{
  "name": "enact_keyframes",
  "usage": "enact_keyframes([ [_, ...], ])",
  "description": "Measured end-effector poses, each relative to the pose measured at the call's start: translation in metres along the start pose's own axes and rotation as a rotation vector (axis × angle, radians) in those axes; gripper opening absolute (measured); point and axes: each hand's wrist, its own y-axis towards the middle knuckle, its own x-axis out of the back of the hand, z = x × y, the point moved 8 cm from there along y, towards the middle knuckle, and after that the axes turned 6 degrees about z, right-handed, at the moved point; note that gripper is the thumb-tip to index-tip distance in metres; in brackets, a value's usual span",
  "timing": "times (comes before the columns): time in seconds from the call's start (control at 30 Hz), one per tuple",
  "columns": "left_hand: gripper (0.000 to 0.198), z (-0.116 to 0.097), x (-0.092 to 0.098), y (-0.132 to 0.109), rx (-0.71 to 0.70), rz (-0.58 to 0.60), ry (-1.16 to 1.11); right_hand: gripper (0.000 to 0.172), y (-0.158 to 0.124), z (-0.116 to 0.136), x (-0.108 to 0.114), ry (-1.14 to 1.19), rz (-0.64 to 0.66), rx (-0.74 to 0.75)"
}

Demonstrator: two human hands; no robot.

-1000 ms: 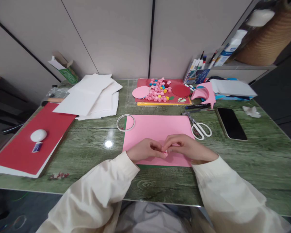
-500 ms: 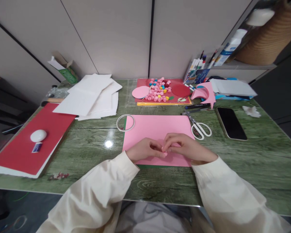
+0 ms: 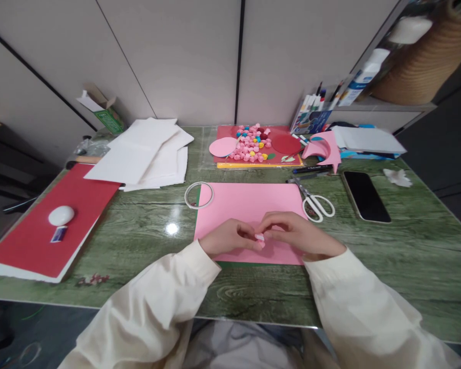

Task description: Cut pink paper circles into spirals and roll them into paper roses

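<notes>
A small pink paper piece (image 3: 259, 238) with a pale part showing is pinched between both hands. My left hand (image 3: 230, 238) grips it from the left with thumb and fingers closed. From the right, my right hand (image 3: 286, 229) closes its fingertips on the same piece. Both hands are just above a pink sheet (image 3: 249, 197), which lies over something green at its edges. A roll of tape (image 3: 186, 197) rests on the sheet's upper left corner. White-handled scissors (image 3: 318, 206) lie by its right edge.
Small pink, blue and yellow paper pieces (image 3: 249, 146) lie on a red sheet at the back. White papers (image 3: 138, 148) and a red board (image 3: 42, 225) are on the left. A phone (image 3: 366, 196) and pens (image 3: 313, 169) lie right. A marker box (image 3: 309, 120) stands behind.
The fingertips of my right hand have shifted slightly, and a pale part of the pink piece now shows between the hands. Everything else on the table stays in place.
</notes>
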Motion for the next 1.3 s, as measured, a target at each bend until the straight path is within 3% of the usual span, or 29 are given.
enact_keyframes([
  [0.8, 0.036, -0.001, 0.000, 0.002, -0.027, 0.000, -0.040, 0.016, 0.000, -0.004, -0.003, -0.076, 0.010, 0.011],
  [0.97, 0.035, 0.003, 0.001, 0.001, -0.001, 0.028, -0.139, 0.016, -0.002, 0.000, 0.002, -0.133, -0.025, 0.031],
  [1.13, 0.031, 0.005, -0.008, 0.001, 0.032, 0.151, -0.331, 0.016, -0.005, 0.005, 0.005, -0.237, -0.092, 0.049],
  [1.3, 0.034, 0.010, -0.008, 0.002, 0.070, 0.167, -0.410, 0.020, -0.004, 0.012, 0.001, -0.342, -0.078, 0.133],
])
